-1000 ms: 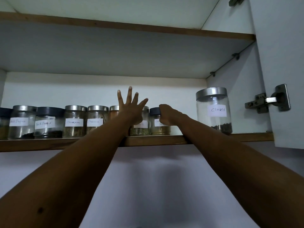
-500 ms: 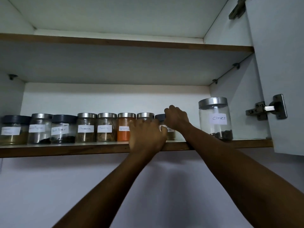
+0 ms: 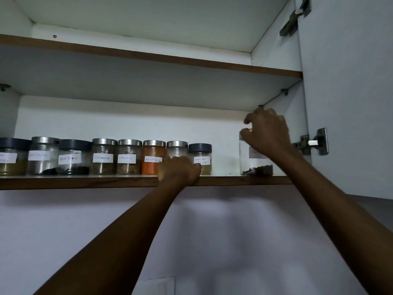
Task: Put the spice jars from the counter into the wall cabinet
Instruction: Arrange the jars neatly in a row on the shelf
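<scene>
Right hand (image 3: pixel 265 135) shifted right, gripping the tall jar (image 3: pixel 255 166) from above; left hand (image 3: pixel 179 170) curled, grasp unclear.

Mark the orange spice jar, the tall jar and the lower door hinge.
orange spice jar (image 3: pixel 150 168): head view, orange powder.
tall jar (image 3: pixel 244 165): head view, bare glass wall.
lower door hinge (image 3: pixel 321 141): head view, metal plate.

Dim, greyish light where I reach; soft shadows fall on the pale painted wall (image 3: pixel 212 231); my right hand (image 3: pixel 266 133) is motion-blurred.
</scene>
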Motion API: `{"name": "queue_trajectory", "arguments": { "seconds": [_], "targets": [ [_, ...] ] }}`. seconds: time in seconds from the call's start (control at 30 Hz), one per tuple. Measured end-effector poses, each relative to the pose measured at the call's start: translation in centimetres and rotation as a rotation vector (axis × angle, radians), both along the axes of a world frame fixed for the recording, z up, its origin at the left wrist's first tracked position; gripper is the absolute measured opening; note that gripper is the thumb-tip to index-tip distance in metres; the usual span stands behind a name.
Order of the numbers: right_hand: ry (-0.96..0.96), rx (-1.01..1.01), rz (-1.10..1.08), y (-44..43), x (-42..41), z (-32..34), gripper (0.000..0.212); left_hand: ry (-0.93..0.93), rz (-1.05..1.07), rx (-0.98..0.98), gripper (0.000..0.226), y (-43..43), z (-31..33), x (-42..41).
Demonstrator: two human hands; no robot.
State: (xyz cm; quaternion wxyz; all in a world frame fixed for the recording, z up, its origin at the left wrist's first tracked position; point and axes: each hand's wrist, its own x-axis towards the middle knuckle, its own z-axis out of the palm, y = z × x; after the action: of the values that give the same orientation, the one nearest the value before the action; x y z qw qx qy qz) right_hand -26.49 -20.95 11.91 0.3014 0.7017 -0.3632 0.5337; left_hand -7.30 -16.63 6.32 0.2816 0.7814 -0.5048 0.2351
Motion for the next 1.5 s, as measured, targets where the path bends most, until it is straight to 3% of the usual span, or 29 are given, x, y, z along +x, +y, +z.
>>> {"name": "queue_trajectory", "arguments": {
  "seconds": [0.13,0.27,0.47,1.5],
  "targets": [
    [0.216,0.267,-0.185,0.4,-3.2,0.3,0.055,-0.008,0.011,0.002,0.048,0.3,0.0,-0.2],
    [0.320,0.335,-0.155,-0.2,-3.2,0.3,0.048,-0.025,0.019,0.020,0.048,0.3,0.0,-0.4],
    [0.279,0.314,-0.020,-1.7,-2.5,0.9,0.029,-0.067,0.054,0.031,0.048,0.4,0.1,-0.5],
    [0.234,0.419,0.121,-14.2,8.4,1.5,0.026,-0.123,-0.040,-0.137,0.044,0.3,-0.3,-0.3]
  ]
}}
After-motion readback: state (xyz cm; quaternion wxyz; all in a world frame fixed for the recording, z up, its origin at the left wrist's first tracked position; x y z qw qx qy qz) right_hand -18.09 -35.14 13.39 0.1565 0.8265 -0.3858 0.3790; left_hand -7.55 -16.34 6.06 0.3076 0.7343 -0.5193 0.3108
